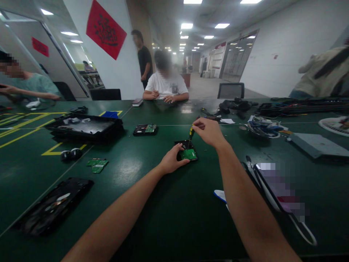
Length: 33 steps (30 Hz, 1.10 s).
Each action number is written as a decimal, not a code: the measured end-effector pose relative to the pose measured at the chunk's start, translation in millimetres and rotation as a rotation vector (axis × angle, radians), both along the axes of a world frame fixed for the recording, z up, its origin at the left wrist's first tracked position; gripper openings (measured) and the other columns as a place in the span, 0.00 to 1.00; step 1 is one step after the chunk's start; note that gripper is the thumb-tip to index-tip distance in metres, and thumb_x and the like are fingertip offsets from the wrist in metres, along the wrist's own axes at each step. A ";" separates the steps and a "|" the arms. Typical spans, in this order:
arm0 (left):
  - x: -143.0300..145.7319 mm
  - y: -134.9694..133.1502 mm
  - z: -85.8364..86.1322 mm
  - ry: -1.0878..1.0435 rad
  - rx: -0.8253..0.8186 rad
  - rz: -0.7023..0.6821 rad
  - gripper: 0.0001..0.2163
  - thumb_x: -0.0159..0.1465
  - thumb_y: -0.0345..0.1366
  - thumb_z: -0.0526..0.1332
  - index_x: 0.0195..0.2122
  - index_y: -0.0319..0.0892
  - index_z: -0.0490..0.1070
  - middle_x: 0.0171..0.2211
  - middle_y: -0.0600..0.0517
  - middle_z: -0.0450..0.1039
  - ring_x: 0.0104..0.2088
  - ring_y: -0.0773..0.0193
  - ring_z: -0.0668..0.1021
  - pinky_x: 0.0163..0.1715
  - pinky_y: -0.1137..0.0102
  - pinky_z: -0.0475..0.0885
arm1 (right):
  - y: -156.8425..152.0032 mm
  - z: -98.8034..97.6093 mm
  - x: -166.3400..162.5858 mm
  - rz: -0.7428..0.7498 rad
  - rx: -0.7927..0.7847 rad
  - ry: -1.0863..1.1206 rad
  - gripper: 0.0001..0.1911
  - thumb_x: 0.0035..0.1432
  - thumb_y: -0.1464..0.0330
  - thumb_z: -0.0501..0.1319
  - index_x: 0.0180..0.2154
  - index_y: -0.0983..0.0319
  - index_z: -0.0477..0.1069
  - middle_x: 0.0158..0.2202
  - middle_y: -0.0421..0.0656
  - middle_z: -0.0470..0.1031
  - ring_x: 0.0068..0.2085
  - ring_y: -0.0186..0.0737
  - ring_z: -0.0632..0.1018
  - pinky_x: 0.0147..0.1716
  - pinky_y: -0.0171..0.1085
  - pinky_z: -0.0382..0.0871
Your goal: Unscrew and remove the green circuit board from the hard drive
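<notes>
A black hard drive (194, 157) with a green circuit board (188, 154) on its upper face lies on the table in front of me. My left hand (172, 158) grips it from the left, with thumb and fingers on either side. In my right hand (208, 131) is a yellow and black screwdriver (192, 131), pinched by its handle from above. The screwdriver stands nearly upright and its shaft points down at the drive near the board's edge. Whether the tip sits in a screw is too small to tell.
Another hard drive (145, 129) lies beyond my left hand. Left are a black tray (84, 127), a loose green circuit board (98, 165) and a black casing (54, 207). Right are a phone (275, 185), a grey metal box (319, 145) and a cable bundle (263, 126). A person (166, 85) sits opposite.
</notes>
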<state>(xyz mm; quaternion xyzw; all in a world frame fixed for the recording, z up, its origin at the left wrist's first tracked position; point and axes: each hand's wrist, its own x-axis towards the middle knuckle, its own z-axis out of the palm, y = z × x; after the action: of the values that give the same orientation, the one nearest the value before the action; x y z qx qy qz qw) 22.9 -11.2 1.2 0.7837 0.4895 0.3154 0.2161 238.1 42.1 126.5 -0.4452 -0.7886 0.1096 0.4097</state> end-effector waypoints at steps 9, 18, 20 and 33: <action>0.8 -1.8 2.7 0.000 -0.011 -0.002 0.29 0.58 0.50 0.70 0.58 0.45 0.68 0.68 0.42 0.62 0.68 0.48 0.65 0.66 0.54 0.62 | -0.6 0.3 0.4 -0.002 -0.022 0.027 0.04 0.58 0.67 0.66 0.37 0.60 0.77 0.37 0.45 0.82 0.39 0.43 0.82 0.43 0.44 0.77; 2.2 -2.2 5.0 0.006 -0.008 -0.009 0.28 0.59 0.50 0.69 0.57 0.45 0.68 0.68 0.42 0.61 0.68 0.48 0.64 0.67 0.54 0.61 | -3.2 5.4 0.5 0.054 -0.025 -0.010 0.05 0.60 0.66 0.64 0.38 0.59 0.77 0.39 0.44 0.82 0.41 0.44 0.81 0.45 0.44 0.76; 2.1 -2.5 5.7 0.004 -0.008 -0.016 0.28 0.59 0.50 0.69 0.57 0.45 0.68 0.68 0.42 0.61 0.68 0.48 0.65 0.67 0.54 0.62 | -3.1 4.9 0.2 0.039 -0.025 0.005 0.04 0.59 0.66 0.64 0.37 0.59 0.77 0.39 0.45 0.82 0.41 0.44 0.81 0.45 0.43 0.76; 0.7 -0.2 1.1 -0.005 -0.008 -0.006 0.28 0.58 0.51 0.70 0.57 0.46 0.68 0.68 0.43 0.61 0.69 0.48 0.64 0.67 0.54 0.61 | 1.5 1.9 0.6 0.051 0.002 -0.040 0.06 0.59 0.68 0.64 0.39 0.59 0.78 0.41 0.45 0.81 0.41 0.43 0.81 0.46 0.43 0.76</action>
<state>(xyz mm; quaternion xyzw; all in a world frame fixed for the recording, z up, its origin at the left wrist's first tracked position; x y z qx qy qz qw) 23.6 -11.4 2.4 0.7836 0.4878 0.3145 0.2216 238.7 43.6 128.4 -0.4268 -0.8078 0.1101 0.3914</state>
